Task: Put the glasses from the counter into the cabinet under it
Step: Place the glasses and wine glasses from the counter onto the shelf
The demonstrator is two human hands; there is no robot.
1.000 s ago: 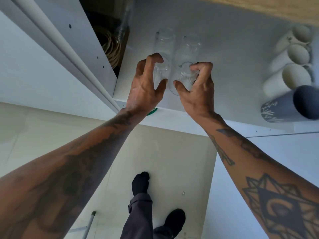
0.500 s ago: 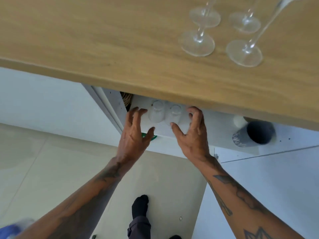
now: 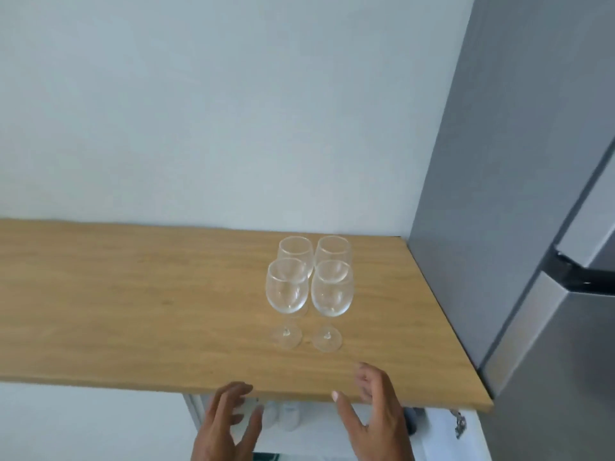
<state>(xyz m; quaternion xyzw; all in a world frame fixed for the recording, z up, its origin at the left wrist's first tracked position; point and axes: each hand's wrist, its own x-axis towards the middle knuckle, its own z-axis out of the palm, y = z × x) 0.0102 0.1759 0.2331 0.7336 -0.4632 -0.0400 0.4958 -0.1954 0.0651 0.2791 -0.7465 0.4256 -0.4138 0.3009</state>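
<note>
Several clear wine glasses stand upright in a tight cluster on the wooden counter [image 3: 133,311], right of centre. The front left wine glass [image 3: 287,287] and the front right wine glass [image 3: 331,289] have two more close behind them. My left hand [image 3: 228,424] and my right hand [image 3: 372,414] are both empty with fingers spread, at the counter's front edge, below the glasses and apart from them. Under the counter, two small clear tumblers [image 3: 283,415] stand on the white shelf of the open cabinet [image 3: 299,440], between my hands.
A tall grey fridge [image 3: 519,227] stands against the counter's right end. A plain pale wall rises behind the counter. A metal hinge [image 3: 459,425] shows under the counter's right corner, and a dark cup [image 3: 412,422] is partly visible in the cabinet.
Both hands let go of the two tumblers on the cabinet shelf and rose to the counter's front edge. The view swung up from the cabinet to the counter top and wall.
</note>
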